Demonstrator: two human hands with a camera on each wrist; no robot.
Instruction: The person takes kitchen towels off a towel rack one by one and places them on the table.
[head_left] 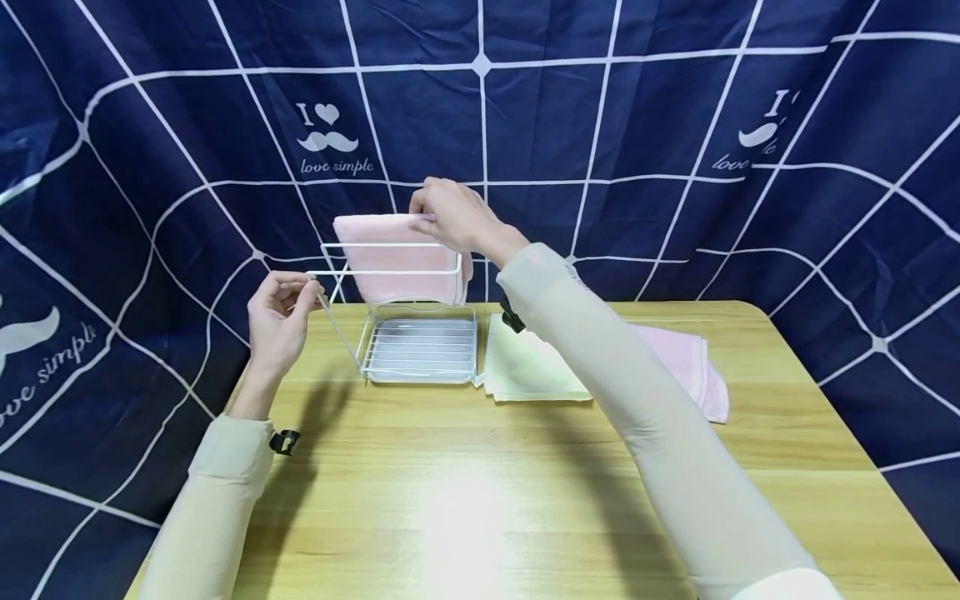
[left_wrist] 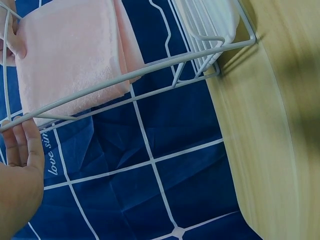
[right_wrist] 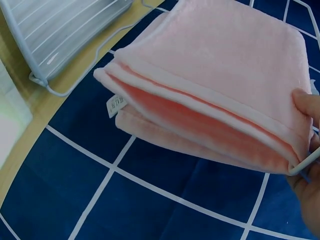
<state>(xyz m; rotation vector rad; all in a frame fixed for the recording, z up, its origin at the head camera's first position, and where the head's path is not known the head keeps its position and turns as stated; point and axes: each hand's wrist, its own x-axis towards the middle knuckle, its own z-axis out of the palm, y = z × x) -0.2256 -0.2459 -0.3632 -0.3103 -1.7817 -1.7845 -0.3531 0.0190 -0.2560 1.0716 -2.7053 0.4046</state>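
Observation:
A white wire rack [head_left: 390,272] stands at the back left of the table, its upper rails above a lower wire shelf. My left hand [head_left: 279,321] pinches the rack's upper left end between thumb and fingers, and in the left wrist view its fingertips curl at the rail. A folded pink towel [head_left: 375,229] hangs at the upper rails, its top edge above them. From above, my right hand [head_left: 453,215] grips that towel's upper right corner; the right wrist view shows the thumb on its face, the layered folds and a white label [right_wrist: 115,104].
Under the wire shelf sits a pale tray [head_left: 423,333]. Right of the rack lies a pale green towel [head_left: 525,362], with another pink towel [head_left: 678,358] beyond it, partly hidden by my right arm. A dark blue checked curtain [head_left: 540,125] surrounds the wooden table [head_left: 360,500].

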